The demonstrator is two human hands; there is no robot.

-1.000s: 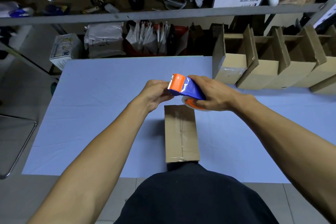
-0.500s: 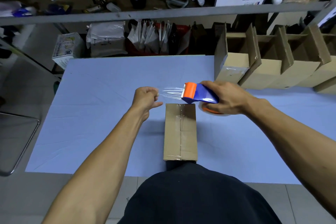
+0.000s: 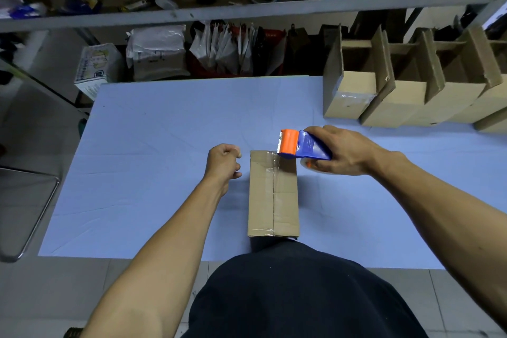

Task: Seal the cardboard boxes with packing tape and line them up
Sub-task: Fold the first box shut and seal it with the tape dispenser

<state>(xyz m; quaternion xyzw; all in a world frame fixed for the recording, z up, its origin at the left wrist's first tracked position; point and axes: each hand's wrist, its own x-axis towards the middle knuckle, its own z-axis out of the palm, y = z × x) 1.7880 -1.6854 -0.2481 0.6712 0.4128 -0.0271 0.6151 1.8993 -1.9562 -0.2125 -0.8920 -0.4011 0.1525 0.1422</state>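
A closed cardboard box [image 3: 260,200] lies lengthwise on the blue table [image 3: 153,162], a clear tape strip running along its centre seam. My right hand [image 3: 347,153] grips a blue and orange tape dispenser [image 3: 301,145] just over the box's far right corner. A short stretch of clear packing tape [image 3: 267,158] runs from the dispenser's blade across the far end of the box. My left hand [image 3: 223,163] hovers just left of the far left corner, fingers curled, thumb and forefinger pinching the tape's free end.
Several cardboard boxes [image 3: 354,96] with raised flaps stand in a row at the table's back right. Behind the table is a grey shelf rail [image 3: 219,12] with packages, bags and a bottle. A metal chair frame [image 3: 33,217] stands to the left.
Both hands have come down from above the box to its far end. The tape pulled out between them now lies low across the box's far edge.
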